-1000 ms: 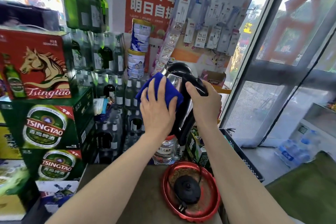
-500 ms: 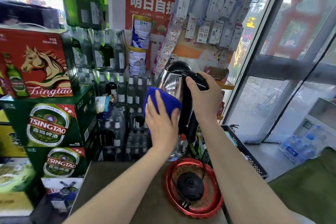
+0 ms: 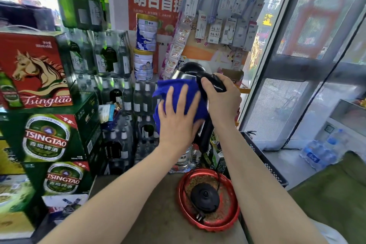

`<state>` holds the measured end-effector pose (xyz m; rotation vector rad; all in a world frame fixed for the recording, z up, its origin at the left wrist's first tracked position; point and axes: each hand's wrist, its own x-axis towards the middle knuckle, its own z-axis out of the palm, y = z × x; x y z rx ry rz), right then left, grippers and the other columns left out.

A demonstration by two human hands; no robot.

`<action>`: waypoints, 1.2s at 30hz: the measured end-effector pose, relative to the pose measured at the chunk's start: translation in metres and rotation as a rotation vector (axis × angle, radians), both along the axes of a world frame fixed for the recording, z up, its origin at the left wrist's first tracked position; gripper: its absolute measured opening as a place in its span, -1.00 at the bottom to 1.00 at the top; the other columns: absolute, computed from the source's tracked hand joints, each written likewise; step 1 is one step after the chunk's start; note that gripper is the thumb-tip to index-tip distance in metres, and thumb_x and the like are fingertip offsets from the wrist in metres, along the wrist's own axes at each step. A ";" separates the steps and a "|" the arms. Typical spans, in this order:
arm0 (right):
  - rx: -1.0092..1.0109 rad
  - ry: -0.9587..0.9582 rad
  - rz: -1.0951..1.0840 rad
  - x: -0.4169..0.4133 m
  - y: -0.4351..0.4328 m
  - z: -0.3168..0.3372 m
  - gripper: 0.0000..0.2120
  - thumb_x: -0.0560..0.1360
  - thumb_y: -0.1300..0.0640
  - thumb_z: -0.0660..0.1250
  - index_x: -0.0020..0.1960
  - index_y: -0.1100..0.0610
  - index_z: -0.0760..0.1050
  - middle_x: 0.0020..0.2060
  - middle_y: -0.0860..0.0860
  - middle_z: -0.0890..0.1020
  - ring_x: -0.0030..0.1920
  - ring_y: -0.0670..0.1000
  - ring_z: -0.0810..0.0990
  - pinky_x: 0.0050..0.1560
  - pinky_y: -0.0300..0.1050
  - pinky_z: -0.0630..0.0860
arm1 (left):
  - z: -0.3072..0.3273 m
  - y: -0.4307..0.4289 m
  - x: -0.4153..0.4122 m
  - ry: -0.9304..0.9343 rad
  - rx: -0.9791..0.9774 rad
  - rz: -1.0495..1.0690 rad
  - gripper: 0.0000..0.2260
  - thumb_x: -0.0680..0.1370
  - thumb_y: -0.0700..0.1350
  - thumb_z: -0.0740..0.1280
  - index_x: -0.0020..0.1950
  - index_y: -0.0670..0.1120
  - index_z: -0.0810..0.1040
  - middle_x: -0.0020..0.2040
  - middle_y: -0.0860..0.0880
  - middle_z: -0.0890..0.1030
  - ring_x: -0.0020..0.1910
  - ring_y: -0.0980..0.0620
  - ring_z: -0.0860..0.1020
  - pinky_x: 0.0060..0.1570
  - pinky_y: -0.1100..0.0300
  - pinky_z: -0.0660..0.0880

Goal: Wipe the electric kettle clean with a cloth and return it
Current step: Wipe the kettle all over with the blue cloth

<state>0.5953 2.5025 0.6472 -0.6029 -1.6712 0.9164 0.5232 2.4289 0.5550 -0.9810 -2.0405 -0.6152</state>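
Up in the air above the tabletop [image 3: 138,210], the electric kettle [image 3: 187,71] is held tilted, its black lid toward the shelves and its steel side mostly hidden under a blue cloth [image 3: 179,95]. The right hand [image 3: 221,99] has its grip closed around the kettle's black handle [image 3: 214,84], thumb lying over the top. The left hand [image 3: 178,119] lies flat with fingers spread, pressing the cloth against the kettle's body; its grip is wide, palm on the fabric rather than pinching it. Directly below, well apart from the kettle, a round black power base [image 3: 205,197] sits inside a red tray [image 3: 182,202] on the tabletop, its plug lying in the tray at the near side. Just beyond the tabletop's far edge stand clear bottles [image 3: 136,97] in rows, with two white tins [image 3: 146,31] stacked one on the other behind them. To the left are piled Tsingtao beer cartons [image 3: 47,136], green ones under a red one with a horse head. A dark plastic crate [image 3: 263,160] sits to the right of the tray, beside a screened window [image 3: 285,105].
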 end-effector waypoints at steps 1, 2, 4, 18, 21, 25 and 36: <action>0.003 0.000 0.006 0.000 0.001 -0.001 -0.70 0.47 -0.08 0.47 0.15 0.00 0.65 -0.06 -0.18 0.66 -0.02 -0.16 0.61 0.16 -0.20 0.53 | -0.011 -0.004 0.002 0.031 -0.038 -0.019 -0.38 0.57 0.19 0.17 0.59 0.06 0.11 0.60 -0.14 0.14 0.54 -0.34 0.14 0.36 -0.35 0.25; 0.008 -0.002 0.010 0.000 0.000 -0.001 -0.70 0.47 -0.08 0.47 0.15 0.01 0.65 -0.05 -0.17 0.67 -0.02 -0.16 0.61 0.15 -0.22 0.53 | -0.015 -0.006 0.001 0.042 -0.044 -0.037 -0.39 0.58 0.18 0.17 0.59 0.06 0.10 0.60 -0.11 0.13 0.54 -0.33 0.13 0.36 -0.36 0.24; 0.003 0.003 0.017 0.001 0.000 -0.002 -0.70 0.47 -0.07 0.48 0.15 0.02 0.65 -0.03 -0.15 0.68 0.00 -0.15 0.61 0.16 -0.23 0.52 | -0.002 -0.007 -0.008 0.029 -0.009 -0.047 -0.40 0.58 0.16 0.14 0.59 0.07 0.10 0.59 -0.09 0.14 0.53 -0.30 0.13 0.35 -0.34 0.26; -0.181 0.156 0.267 0.014 0.020 0.006 -0.64 0.26 -0.08 0.59 0.02 -0.02 0.71 -0.04 -0.03 0.75 0.03 0.05 0.73 0.07 0.10 0.68 | 0.054 -0.018 0.002 -0.181 0.139 -0.062 -0.41 0.59 0.21 0.11 0.59 0.07 0.12 0.59 -0.09 0.18 0.50 -0.29 0.24 0.23 -0.26 0.43; -0.230 0.176 0.376 0.024 0.030 0.026 -0.79 0.36 0.11 0.58 -0.01 0.02 0.70 -0.04 0.08 0.74 0.04 0.18 0.73 0.05 0.05 0.68 | 0.080 -0.018 -0.001 -0.241 0.205 -0.085 -0.40 0.59 0.25 0.07 0.59 0.06 0.10 0.57 -0.11 0.21 0.42 -0.24 0.34 0.19 -0.19 0.49; -0.224 0.162 0.391 0.031 0.036 0.053 -0.89 0.43 0.22 0.55 -0.12 0.03 0.70 -0.14 0.07 0.73 -0.10 0.08 0.72 -0.04 -0.10 0.66 | 0.094 -0.012 0.008 -0.196 0.159 -0.063 -0.38 0.58 0.28 0.03 0.59 0.05 0.14 0.55 -0.15 0.26 0.38 -0.29 0.37 0.14 -0.21 0.51; -0.258 0.150 0.407 0.044 0.049 0.046 -0.85 0.46 0.25 0.51 0.03 0.18 0.66 -0.10 0.15 0.70 -0.13 0.10 0.72 -0.02 0.06 0.64 | 0.038 -0.018 0.023 0.261 -0.169 -0.252 -0.42 0.54 0.29 0.21 0.52 0.13 0.31 0.58 -0.07 0.25 0.57 -0.30 0.10 0.37 -0.36 0.24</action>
